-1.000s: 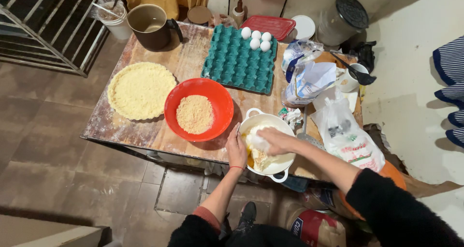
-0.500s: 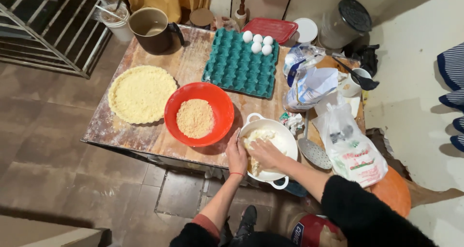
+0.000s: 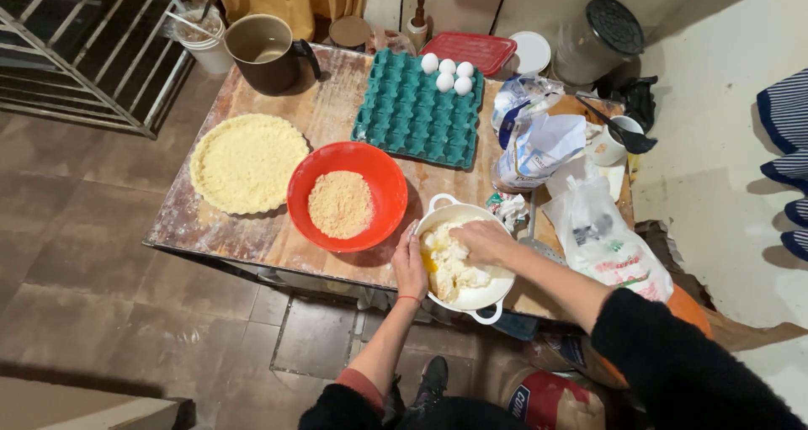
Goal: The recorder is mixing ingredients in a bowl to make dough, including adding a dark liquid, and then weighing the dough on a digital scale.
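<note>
At the table's left end lies a flat, pebbly crust disc (image 3: 247,162), then a glossy red bowl (image 3: 347,196) with a heap of sandy crumbs. Beside it the left hand (image 3: 410,264) clamps the rim of the white enamel pot (image 3: 468,297), as it did a second ago. The right hand (image 3: 481,241) has sunk deeper into the pale, lumpy dough (image 3: 448,266) inside the pot, fingers closed in the mass; it looks only half worked. Behind sits a dimpled teal egg tray (image 3: 415,110).

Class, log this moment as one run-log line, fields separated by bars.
left hand: steadying white pot rim | right hand: in pale dough | red bowl: crumbs, beside pot
</note>
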